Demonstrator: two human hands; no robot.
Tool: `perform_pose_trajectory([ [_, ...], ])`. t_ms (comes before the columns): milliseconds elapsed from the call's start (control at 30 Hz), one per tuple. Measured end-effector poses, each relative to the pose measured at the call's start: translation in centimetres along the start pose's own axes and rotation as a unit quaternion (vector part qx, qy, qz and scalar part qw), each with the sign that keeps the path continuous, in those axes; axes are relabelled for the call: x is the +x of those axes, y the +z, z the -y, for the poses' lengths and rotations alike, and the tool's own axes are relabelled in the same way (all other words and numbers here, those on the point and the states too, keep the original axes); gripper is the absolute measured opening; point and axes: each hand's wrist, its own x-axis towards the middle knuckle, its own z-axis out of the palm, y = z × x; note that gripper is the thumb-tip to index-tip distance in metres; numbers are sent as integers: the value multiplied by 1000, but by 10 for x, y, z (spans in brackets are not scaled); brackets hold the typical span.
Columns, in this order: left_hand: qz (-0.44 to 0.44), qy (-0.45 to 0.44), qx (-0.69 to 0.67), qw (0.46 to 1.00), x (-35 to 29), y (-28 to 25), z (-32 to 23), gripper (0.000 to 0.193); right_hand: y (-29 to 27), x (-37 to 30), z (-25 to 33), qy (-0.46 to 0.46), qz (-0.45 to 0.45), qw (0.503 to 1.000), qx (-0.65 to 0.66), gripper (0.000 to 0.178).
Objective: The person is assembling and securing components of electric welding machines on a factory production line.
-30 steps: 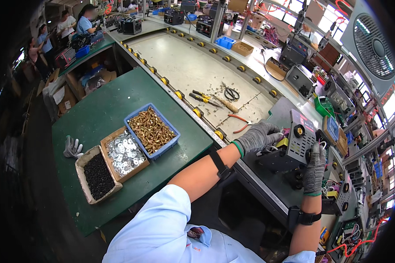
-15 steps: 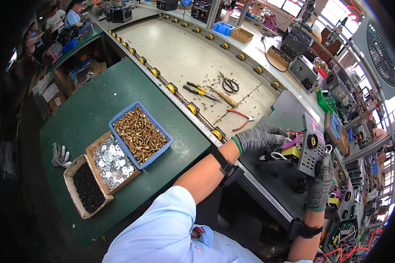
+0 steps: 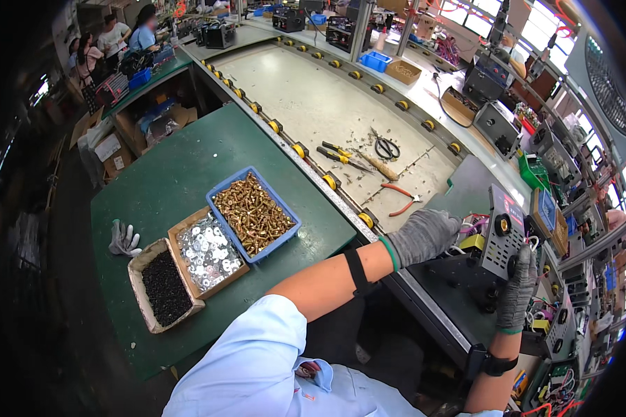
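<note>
An open-sided electrical unit (image 3: 502, 240) with a grey slotted panel, a black round socket, a yellow block and purple and white wires rests on the green bench at right. My right hand (image 3: 518, 292), in a grey glove, grips the panel's right edge by a white wire loop. My left hand (image 3: 428, 236), gloved too, is closed at the unit's left side beside the wires; its fingertips are partly hidden, so what they hold cannot be made out. Orange-handled cutters (image 3: 400, 200) lie just beyond my left hand.
On the green table at left stand a blue tray of brass-coloured screws (image 3: 252, 212), a box of washers (image 3: 209, 254) and a box of small black parts (image 3: 163, 288). A loose glove (image 3: 124, 238) lies there. Yellow pliers (image 3: 342, 156) and black scissors (image 3: 387, 147) lie beyond the rollers.
The whole view has shifted, so the table and trays sit further right. My left hand has dropped slightly against the unit and its fingers are more curled. My right hand stays on the panel edge.
</note>
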Motion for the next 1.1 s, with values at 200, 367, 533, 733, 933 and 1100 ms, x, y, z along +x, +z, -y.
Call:
perform_pose_trajectory([
  [200, -171, 52, -55, 982, 3, 14, 19, 16, -1, 4, 3, 113, 0, 991, 67, 56],
  [367, 18, -165, -685, 709, 11, 39, 28, 18, -4, 3, -15, 5, 39, 995, 96, 45],
  [533, 28, -210, -765, 608, 19, 53, 16, 29, -9, 8, -27, -20, 100, 995, 13, 57],
  [733, 167, -333, -723, 583, 57, 57, 39, 26, 0, 2, 17, -18, 71, 994, -84, 38],
  [933, 130, -379, -664, 631, 81, 69, 36, 25, 9, 5, 8, 22, 143, 981, 131, 47],
  [1100, -13, -276, -537, 797, 50, 46, 5, 24, 5, 25, -13, 23, 137, 983, 123, 43],
])
